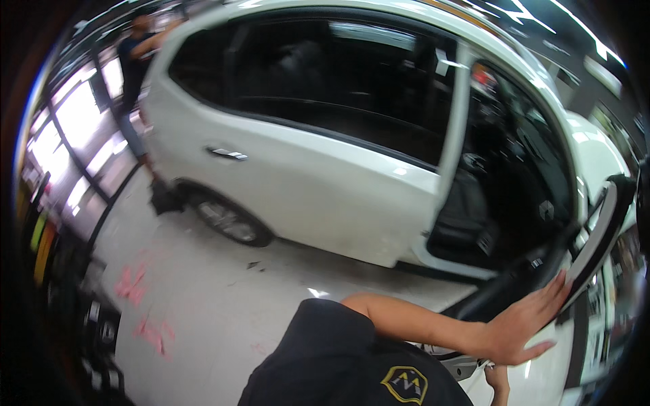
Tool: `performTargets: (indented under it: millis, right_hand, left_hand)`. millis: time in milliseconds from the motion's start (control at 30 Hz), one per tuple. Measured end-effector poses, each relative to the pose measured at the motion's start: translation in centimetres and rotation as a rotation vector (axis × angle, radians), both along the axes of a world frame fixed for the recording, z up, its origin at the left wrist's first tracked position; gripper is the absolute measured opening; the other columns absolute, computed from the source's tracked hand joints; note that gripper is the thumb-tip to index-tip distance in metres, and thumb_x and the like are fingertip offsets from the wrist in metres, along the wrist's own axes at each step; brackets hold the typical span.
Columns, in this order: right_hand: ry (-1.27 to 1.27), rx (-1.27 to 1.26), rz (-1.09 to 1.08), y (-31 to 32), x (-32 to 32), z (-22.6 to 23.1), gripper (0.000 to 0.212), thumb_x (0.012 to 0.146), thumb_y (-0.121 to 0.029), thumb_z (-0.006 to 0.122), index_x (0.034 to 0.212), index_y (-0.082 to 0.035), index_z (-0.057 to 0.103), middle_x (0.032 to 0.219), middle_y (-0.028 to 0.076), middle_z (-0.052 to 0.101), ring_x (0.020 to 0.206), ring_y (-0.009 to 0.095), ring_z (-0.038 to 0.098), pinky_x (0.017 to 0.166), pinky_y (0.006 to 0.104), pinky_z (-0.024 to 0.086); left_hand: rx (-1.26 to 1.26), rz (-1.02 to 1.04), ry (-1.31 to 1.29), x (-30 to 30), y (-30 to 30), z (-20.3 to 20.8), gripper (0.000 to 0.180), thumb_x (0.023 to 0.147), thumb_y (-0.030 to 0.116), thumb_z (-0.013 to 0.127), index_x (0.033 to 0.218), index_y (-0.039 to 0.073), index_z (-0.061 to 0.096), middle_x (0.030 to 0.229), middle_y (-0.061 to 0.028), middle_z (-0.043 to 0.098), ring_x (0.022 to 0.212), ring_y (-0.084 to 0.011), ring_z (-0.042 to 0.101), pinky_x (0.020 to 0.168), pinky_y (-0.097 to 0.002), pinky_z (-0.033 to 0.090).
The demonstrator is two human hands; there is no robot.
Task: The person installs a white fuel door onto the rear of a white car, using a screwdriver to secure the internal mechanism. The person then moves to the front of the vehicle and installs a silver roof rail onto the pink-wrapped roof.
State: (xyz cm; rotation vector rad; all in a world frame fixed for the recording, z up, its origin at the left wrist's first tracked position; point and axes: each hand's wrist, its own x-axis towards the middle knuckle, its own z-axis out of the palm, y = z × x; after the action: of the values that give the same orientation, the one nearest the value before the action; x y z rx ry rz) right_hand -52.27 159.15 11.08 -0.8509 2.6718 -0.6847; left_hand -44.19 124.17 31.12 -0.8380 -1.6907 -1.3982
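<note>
The white car (pixel 325 183) stands side-on before me, its front door (pixel 596 237) swung open at the right. My left hand (pixel 518 328) reaches across to this door. Its fingers are stretched out flat against the window frame, and the thumb stands apart. Lower down, my right hand (pixel 499 384) is at the door's edge, its fingers bent against it; most of that hand is cut off or hidden. Through the doorway a dark seat (pixel 464 210) shows. The rear door (pixel 338 196) is closed, with a chrome handle (pixel 227 153).
Another person (pixel 132 68) stands at the car's rear, arms raised to it. Pink scraps (pixel 130 284) and small dark bits (pixel 254 265) lie on the pale floor (pixel 203 311). Dark equipment (pixel 95 331) lines the left side. The rear wheel (pixel 230 220) is nearby.
</note>
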Motion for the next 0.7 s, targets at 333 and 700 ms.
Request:
performTargets:
  millis: [333, 700]
  right_hand:
    - [0.644, -0.246, -1.450, 17.7, 19.4, 4.9, 0.041, 0.096, -0.023, 0.051, 0.123, 0.005, 0.065, 0.120, 0.025, 0.068, 0.113, 0.039, 0.064, 0.097, 0.0455, 0.050]
    - [1.895, -0.506, -1.847, 23.1, 10.4, 13.9, 0.053, 0.109, -0.036, 0.039, 0.125, 0.006, 0.067, 0.121, 0.025, 0.069, 0.109, 0.038, 0.067, 0.096, 0.0468, 0.050]
  left_hand:
    - [-0.206, -0.858, 0.388, -2.5, 23.7, -4.5, 0.087, 0.082, 0.029, 0.063, 0.151, -0.015, 0.033, 0.160, -0.0376, 0.026, 0.154, -0.0490, 0.019, 0.125, -0.0603, 0.013]
    - [-0.595, -0.793, -0.208, -19.7, 16.6, -11.9, 0.063, 0.090, 0.025, 0.072, 0.145, 0.004, 0.050, 0.154, -0.0235, 0.044, 0.145, -0.0418, 0.040, 0.118, -0.0485, 0.037]
